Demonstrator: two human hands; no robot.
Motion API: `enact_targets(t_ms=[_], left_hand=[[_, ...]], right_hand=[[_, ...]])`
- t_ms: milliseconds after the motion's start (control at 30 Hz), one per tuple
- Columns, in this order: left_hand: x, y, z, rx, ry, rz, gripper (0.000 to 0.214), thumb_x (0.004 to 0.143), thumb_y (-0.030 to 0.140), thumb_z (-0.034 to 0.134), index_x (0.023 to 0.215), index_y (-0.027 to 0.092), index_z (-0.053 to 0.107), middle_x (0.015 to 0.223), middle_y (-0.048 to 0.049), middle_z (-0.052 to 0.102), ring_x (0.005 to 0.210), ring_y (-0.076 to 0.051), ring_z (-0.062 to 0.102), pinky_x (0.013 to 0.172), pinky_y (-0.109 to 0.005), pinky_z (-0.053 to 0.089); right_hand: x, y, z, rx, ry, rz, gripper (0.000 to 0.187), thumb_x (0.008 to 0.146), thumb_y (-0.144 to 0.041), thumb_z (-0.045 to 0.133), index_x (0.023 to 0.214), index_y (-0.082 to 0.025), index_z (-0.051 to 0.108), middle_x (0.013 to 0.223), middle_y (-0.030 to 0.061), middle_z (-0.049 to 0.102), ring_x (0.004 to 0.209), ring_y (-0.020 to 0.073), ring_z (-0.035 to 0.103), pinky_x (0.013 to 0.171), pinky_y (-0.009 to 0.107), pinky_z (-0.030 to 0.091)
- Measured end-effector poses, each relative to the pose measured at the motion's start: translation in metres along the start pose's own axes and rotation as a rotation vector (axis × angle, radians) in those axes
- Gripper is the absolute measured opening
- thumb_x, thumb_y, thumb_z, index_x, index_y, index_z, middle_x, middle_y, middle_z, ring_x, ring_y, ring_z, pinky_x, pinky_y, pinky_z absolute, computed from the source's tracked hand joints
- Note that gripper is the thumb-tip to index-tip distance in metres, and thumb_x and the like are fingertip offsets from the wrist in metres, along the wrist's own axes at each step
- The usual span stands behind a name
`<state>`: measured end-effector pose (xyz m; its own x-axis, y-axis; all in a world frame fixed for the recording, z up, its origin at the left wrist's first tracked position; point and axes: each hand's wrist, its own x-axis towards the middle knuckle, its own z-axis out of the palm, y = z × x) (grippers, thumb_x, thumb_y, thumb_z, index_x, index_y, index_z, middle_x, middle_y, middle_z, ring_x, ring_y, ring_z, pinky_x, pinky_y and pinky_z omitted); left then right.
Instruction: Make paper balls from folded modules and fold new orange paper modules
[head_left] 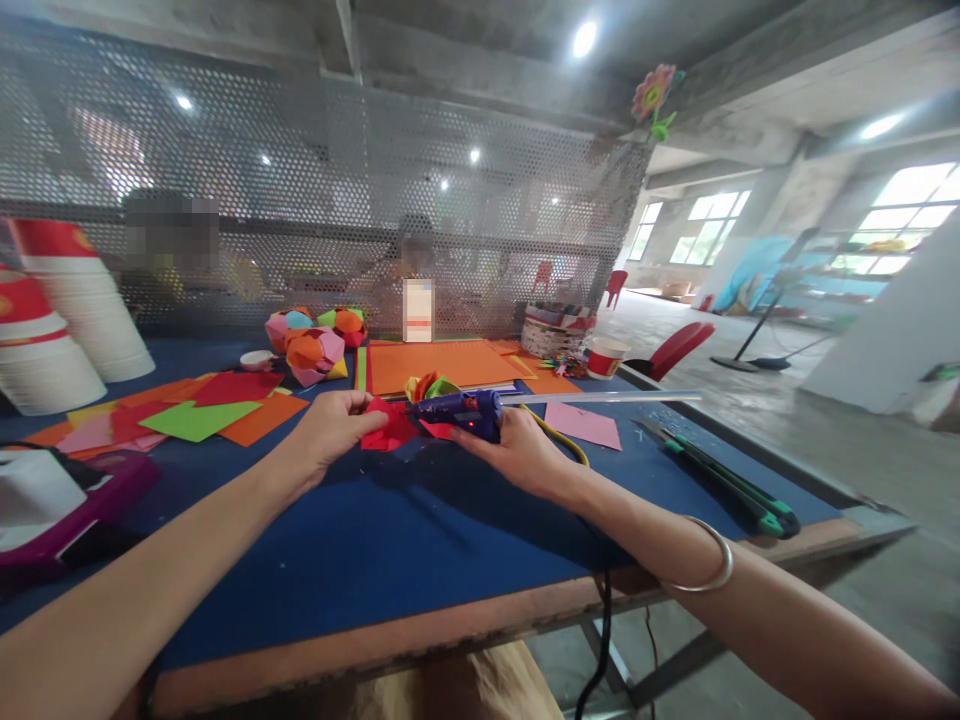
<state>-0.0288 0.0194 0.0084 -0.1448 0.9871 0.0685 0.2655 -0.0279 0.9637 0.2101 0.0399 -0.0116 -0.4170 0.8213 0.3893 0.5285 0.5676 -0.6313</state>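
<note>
My left hand (335,432) is closed on a folded red paper piece (388,426), pinched at its left side. In my right hand (523,452) is a blue hot glue gun (466,410), its nozzle pointing left at the red paper. A long clear glue stick (600,398) sticks out of the gun's back end, and a small orange light glows on its body. Just behind the gun lies a folded piece of green, orange and yellow paper (430,388). Whether the nozzle touches the red paper I cannot tell.
Coloured paper sheets (199,420) and paper balls (311,350) lie left. Stacked paper cups (52,350) and a purple tape dispenser (82,505) stand far left. To the right are a green-handled cutter (731,488), a paper cup (606,357) and a basket (556,330). A mesh screen (465,160) rises behind.
</note>
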Motion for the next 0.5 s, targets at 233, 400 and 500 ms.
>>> enact_targets(t_ms=[233,400,500], left_hand=[[0.0,0.0,-0.003,0.031,0.033,0.038,0.024,0.052,0.038,0.076,0.059,0.018,0.064,0.054,0.0036,0.059,0.053,-0.01,0.047,0.054,-0.024,0.033],[0.002,0.001,-0.007,0.022,0.039,0.038,0.034,0.047,0.044,0.081,0.064,0.019,0.065,0.062,0.001,0.065,0.06,-0.014,0.055,0.058,-0.025,0.039],[0.002,0.004,-0.007,0.004,0.048,0.04,0.039,0.044,0.046,0.083,0.066,0.019,0.065,0.063,0.001,0.065,0.06,-0.014,0.054,0.057,-0.025,0.039]], right_hand=[[-0.001,-0.001,-0.002,-0.008,-0.008,0.035,0.033,0.09,-0.048,0.065,0.088,-0.017,0.076,0.071,0.0006,0.067,0.067,0.0161,0.056,0.061,0.027,0.042],[-0.003,-0.003,-0.006,-0.075,-0.009,0.073,0.035,0.089,-0.051,0.066,0.08,-0.017,0.073,0.063,-0.001,0.06,0.059,0.0133,0.049,0.055,0.026,0.036],[-0.008,0.0,-0.017,-0.1,-0.008,0.126,0.038,0.085,-0.055,0.069,0.084,-0.018,0.072,0.061,-0.0013,0.059,0.054,0.0127,0.049,0.052,0.025,0.034]])
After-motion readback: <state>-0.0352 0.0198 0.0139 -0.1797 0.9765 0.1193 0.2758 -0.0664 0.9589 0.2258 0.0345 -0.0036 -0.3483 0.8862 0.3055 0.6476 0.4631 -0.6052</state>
